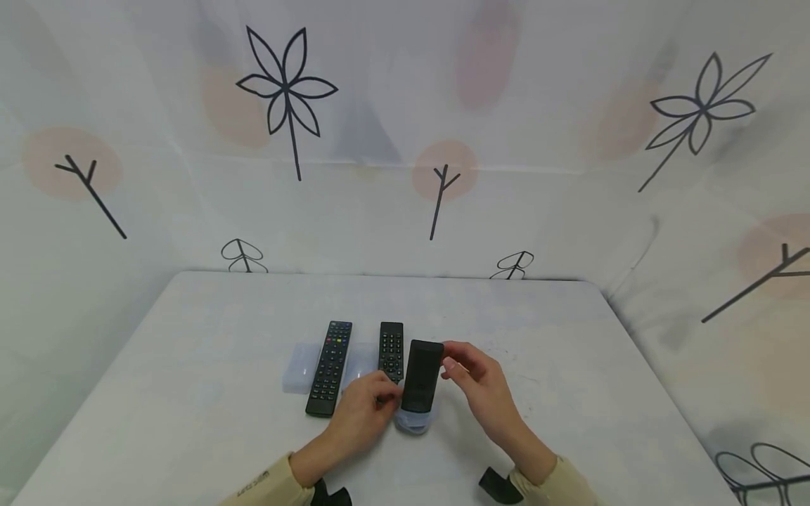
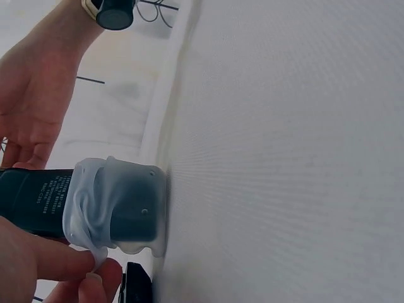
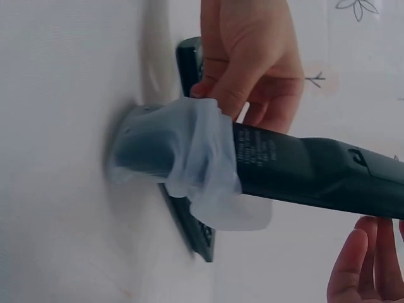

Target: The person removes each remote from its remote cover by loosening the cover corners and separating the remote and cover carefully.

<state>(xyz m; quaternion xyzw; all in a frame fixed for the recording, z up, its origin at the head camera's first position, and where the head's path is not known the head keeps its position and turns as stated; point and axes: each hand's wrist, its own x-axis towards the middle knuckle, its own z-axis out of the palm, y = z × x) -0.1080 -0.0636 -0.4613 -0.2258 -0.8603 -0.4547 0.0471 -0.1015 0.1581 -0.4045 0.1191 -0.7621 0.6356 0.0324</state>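
Note:
A black remote control stands tilted on its lower end, which sits inside a crumpled translucent cover. My left hand pinches the cover's edge between thumb and fingers, seen closely in the left wrist view, where the bunched cover wraps the remote's end. At the remote's upper right edge, the fingertips of my right hand hold it, the index finger partly hidden behind it. Small printed text shows on the remote's back in the right wrist view.
A long black remote and a shorter black remote lie on the white table, left of the held one. Two translucent covers, one at the far left and one between the remotes, lie beside them. Patterned cloth surrounds the table.

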